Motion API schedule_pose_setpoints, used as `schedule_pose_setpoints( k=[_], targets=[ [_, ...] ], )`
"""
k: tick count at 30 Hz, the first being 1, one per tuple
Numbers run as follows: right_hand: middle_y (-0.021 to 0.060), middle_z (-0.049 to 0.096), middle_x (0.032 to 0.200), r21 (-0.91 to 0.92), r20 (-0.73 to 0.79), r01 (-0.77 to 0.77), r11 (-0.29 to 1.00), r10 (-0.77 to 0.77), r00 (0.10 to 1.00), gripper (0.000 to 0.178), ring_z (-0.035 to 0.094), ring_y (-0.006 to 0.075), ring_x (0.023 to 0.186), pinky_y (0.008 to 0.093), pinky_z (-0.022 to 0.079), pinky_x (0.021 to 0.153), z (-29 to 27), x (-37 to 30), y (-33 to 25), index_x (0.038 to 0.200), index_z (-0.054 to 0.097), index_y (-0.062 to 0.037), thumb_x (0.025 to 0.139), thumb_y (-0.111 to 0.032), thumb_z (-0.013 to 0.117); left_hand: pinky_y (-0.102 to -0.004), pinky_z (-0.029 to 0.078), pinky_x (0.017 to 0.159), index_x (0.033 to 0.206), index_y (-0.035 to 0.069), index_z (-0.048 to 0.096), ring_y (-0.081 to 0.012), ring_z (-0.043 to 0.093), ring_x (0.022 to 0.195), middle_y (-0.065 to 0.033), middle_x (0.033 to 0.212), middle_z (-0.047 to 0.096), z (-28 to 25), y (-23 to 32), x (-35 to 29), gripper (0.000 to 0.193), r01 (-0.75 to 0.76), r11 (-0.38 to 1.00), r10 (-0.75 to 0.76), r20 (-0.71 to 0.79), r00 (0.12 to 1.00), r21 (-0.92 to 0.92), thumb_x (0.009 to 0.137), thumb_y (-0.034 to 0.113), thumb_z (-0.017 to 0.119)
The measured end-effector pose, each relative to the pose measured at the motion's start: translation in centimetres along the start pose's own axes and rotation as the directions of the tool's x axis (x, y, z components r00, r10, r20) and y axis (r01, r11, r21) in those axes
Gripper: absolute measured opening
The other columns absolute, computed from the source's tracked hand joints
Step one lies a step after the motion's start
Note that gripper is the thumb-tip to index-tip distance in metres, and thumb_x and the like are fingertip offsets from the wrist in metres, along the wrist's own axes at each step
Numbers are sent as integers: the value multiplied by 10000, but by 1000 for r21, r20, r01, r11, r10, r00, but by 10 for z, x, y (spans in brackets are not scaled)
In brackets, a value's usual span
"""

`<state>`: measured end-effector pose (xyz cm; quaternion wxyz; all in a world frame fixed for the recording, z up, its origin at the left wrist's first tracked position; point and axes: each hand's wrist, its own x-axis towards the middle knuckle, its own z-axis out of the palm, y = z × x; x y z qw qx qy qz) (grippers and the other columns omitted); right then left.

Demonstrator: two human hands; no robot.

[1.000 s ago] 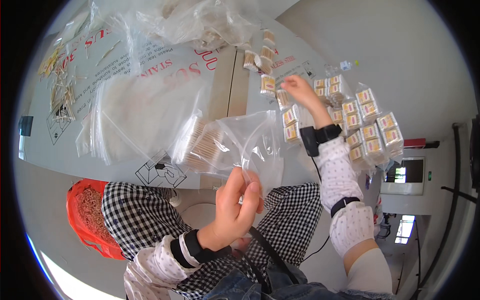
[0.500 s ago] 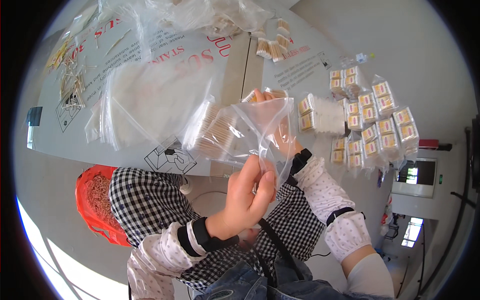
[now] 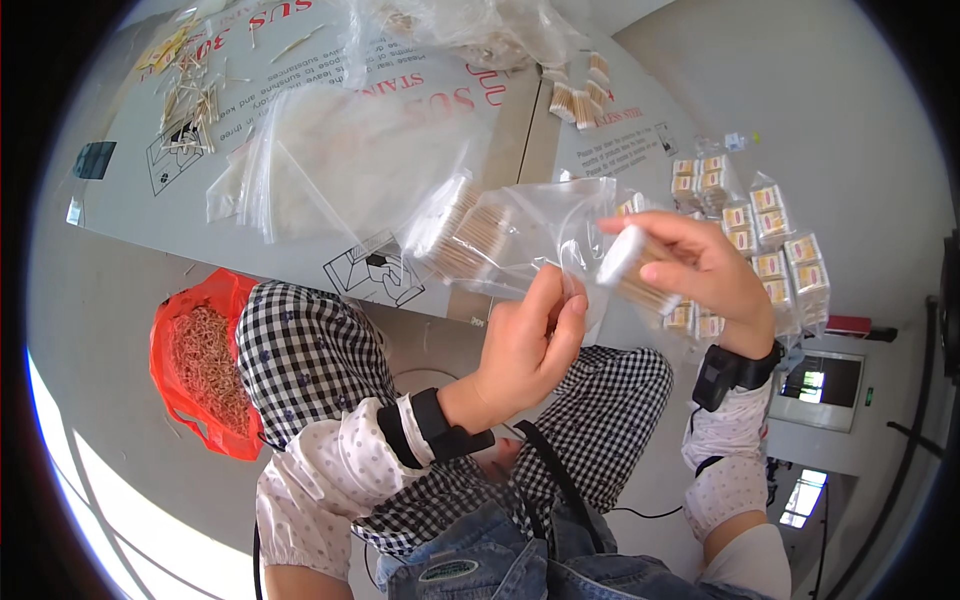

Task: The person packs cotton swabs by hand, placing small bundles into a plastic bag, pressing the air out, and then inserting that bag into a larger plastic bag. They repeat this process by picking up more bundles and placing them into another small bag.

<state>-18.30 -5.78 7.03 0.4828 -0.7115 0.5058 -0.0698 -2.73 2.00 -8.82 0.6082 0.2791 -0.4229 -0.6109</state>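
My left hand (image 3: pixel 530 345) pinches the edge of a clear plastic bag (image 3: pixel 540 215) near its opening, held above the table's front edge. Packs of cotton swabs (image 3: pixel 470 240) with wooden sticks lie in the far end of that bag. My right hand (image 3: pixel 710 270) grips a bundle of cotton swabs (image 3: pixel 640 270) just right of the bag mouth, its white tips turned up and to the left. Part of the bag's rim is hidden by the hands.
A stack of flat clear bags (image 3: pixel 330 170) lies left on the grey table. Filled bags of labelled swab packs (image 3: pixel 770 240) sit at the right. Farther back are loose bundles (image 3: pixel 580 100), crumpled plastic (image 3: pixel 460 30) and scattered swabs (image 3: pixel 195 105). A red bag (image 3: pixel 165 370) stands on the floor.
My right hand has come out from behind the clear bag and moved right, now showing a swab bundle in its fingers. My left hand keeps its pinch; the whole view has shifted slightly.
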Motion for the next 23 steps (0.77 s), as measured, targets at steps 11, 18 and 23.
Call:
schedule_pose_setpoints(
  k=[11,18,23],
  targets=[
    [84,667,1157,166,118,-218,962,201,973,404,630,131,1013,268,508,883,56,112,56,1314,555,19,971,-189,602,-478,447,535,970,57,487,-396,599,602,-172,648,584,6,-5,3,93,-89,981,82,47,996,175,943,117,553],
    [88,660,1114,373,10,-324,869,346,938,302,620,139,1010,286,517,869,58,107,54,1203,594,11,958,-163,618,-346,442,512,930,40,458,-225,579,514,-76,614,561,-2,4,8,76,-139,968,137,25,990,210,970,71,514],
    [81,618,1198,405,-79,-220,887,274,959,396,609,144,1028,258,516,857,66,116,60,1281,531,-38,937,-191,655,-483,454,528,1062,57,486,-375,602,574,-155,625,595,-2,3,12,170,-137,950,137,19,990,279,946,158,558]
  ],
)
